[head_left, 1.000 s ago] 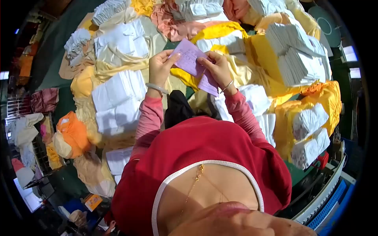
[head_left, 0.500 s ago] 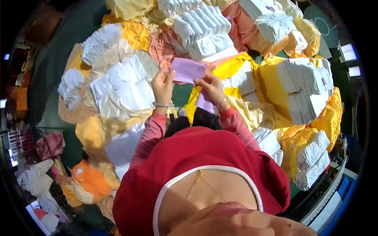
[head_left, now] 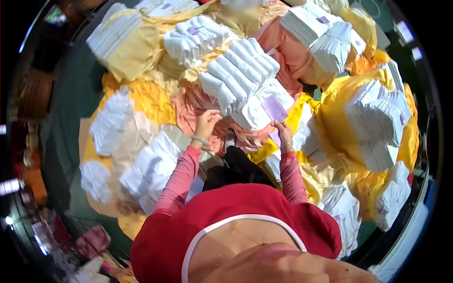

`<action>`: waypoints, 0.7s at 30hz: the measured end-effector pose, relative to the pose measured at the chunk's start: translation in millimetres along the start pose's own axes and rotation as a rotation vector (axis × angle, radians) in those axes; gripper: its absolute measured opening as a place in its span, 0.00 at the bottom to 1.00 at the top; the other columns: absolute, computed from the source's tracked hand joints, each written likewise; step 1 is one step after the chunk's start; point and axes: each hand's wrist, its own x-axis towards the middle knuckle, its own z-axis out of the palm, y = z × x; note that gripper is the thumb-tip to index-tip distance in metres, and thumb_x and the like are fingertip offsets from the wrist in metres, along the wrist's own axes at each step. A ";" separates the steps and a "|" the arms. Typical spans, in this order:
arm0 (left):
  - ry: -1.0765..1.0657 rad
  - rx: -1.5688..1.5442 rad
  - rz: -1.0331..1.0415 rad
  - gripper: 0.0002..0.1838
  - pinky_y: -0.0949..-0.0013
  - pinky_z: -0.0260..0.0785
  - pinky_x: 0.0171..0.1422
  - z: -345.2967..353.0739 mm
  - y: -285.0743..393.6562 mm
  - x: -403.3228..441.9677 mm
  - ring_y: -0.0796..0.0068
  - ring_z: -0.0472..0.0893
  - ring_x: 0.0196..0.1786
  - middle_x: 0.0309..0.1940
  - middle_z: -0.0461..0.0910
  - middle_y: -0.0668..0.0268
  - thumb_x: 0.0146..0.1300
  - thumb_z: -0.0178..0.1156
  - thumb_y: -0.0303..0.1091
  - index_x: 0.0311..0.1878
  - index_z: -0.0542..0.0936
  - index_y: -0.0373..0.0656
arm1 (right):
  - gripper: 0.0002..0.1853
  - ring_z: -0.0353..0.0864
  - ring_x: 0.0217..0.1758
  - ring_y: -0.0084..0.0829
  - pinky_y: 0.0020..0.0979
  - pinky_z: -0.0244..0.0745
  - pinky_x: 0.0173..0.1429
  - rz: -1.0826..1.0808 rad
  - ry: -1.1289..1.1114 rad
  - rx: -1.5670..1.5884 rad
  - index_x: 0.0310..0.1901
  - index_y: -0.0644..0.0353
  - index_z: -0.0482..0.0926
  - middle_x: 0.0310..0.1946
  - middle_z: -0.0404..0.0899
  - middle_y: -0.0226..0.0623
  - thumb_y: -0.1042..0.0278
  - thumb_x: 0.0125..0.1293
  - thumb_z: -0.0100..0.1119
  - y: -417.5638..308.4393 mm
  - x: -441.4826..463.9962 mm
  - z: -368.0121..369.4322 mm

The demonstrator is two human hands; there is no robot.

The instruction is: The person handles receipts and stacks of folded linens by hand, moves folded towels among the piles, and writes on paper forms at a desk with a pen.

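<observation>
My right hand [head_left: 284, 134] pinches a printed purple paper slip [head_left: 274, 108] by its lower corner, over a flat stack of folded white cloth [head_left: 249, 114]. A second piece of purple paper [head_left: 274, 137] shows just below the fingers; whether it is held too I cannot tell. My left hand [head_left: 206, 126], with a bangle at the wrist, holds nothing. Its loosely bent fingers hover over pink cloth [head_left: 188, 106], left of the white stack. Rolled white towels [head_left: 240, 70] sit on top of that stack.
Bundles surround me: a yellow-wrapped white stack [head_left: 377, 118] at right, folded white cloths [head_left: 153, 165] at left, white bundles [head_left: 196, 37] ahead with a purple slip on top. Another pale yellow bundle [head_left: 134, 52] stands far left. Green floor [head_left: 66, 141] shows at the left.
My left hand has let go of the purple slip and moved apart to the left. The right hand has carried the slip rightward to the white stack. The view has shifted forward.
</observation>
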 end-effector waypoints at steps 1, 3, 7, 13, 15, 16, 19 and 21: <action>-0.042 0.050 -0.062 0.12 0.76 0.69 0.48 -0.7 -1.5 29.3 0.77 0.79 0.42 0.37 0.80 0.61 0.62 0.55 0.29 0.46 0.74 0.33 | 0.06 0.77 0.27 0.24 0.20 0.71 0.35 0.035 0.053 0.012 0.33 0.65 0.75 0.27 0.79 0.35 0.72 0.60 0.59 1.5 16.1 6.5; -0.169 0.161 -0.113 0.12 0.73 0.69 0.47 -10.2 -38.3 98.0 0.75 0.79 0.42 0.38 0.80 0.63 0.61 0.56 0.29 0.46 0.76 0.35 | 0.07 0.75 0.25 0.24 0.21 0.73 0.34 0.138 0.152 0.090 0.38 0.65 0.76 0.29 0.79 0.34 0.70 0.61 0.57 -7.6 44.4 20.2; -0.368 0.529 -0.183 0.15 0.72 0.70 0.48 -13.7 -47.4 200.5 0.75 0.78 0.44 0.39 0.80 0.63 0.60 0.57 0.32 0.48 0.75 0.34 | 0.10 0.74 0.26 0.23 0.26 0.75 0.27 0.214 0.231 0.132 0.44 0.59 0.74 0.32 0.77 0.31 0.67 0.63 0.55 4.0 97.9 39.0; -0.417 0.667 -0.231 0.19 0.66 0.69 0.52 -2.4 -149.8 385.9 0.63 0.78 0.48 0.45 0.79 0.56 0.54 0.61 0.37 0.48 0.76 0.39 | 0.11 0.73 0.28 0.22 0.24 0.74 0.30 0.296 0.383 0.174 0.45 0.59 0.74 0.30 0.76 0.30 0.66 0.62 0.54 48.9 183.3 51.5; -0.382 0.872 -0.192 0.24 0.61 0.67 0.56 12.2 -173.8 440.1 0.58 0.76 0.52 0.48 0.78 0.57 0.52 0.62 0.40 0.53 0.73 0.43 | 0.11 0.75 0.31 0.25 0.26 0.76 0.31 0.315 0.409 0.125 0.44 0.60 0.74 0.32 0.77 0.33 0.65 0.62 0.55 54.2 205.9 53.9; -0.311 0.777 -0.099 0.27 0.61 0.66 0.57 13.1 -207.4 462.1 0.55 0.75 0.53 0.50 0.76 0.54 0.51 0.61 0.40 0.55 0.71 0.42 | 0.10 0.76 0.32 0.27 0.29 0.78 0.32 0.326 0.451 0.138 0.43 0.62 0.74 0.33 0.77 0.35 0.67 0.62 0.55 53.9 215.6 63.7; -0.164 0.921 -0.065 0.29 0.60 0.60 0.63 27.9 -238.6 501.1 0.53 0.69 0.59 0.53 0.72 0.51 0.49 0.62 0.42 0.54 0.70 0.40 | 0.10 0.77 0.31 0.28 0.31 0.79 0.33 0.381 0.479 0.153 0.43 0.65 0.74 0.34 0.78 0.37 0.69 0.62 0.55 73.0 239.3 69.4; -0.033 1.077 -0.083 0.28 0.58 0.58 0.63 42.0 -242.2 501.6 0.53 0.67 0.58 0.53 0.69 0.52 0.47 0.62 0.42 0.51 0.71 0.40 | 0.12 0.77 0.29 0.27 0.29 0.79 0.31 0.386 0.475 0.158 0.45 0.65 0.74 0.34 0.78 0.37 0.68 0.62 0.55 86.3 255.3 72.8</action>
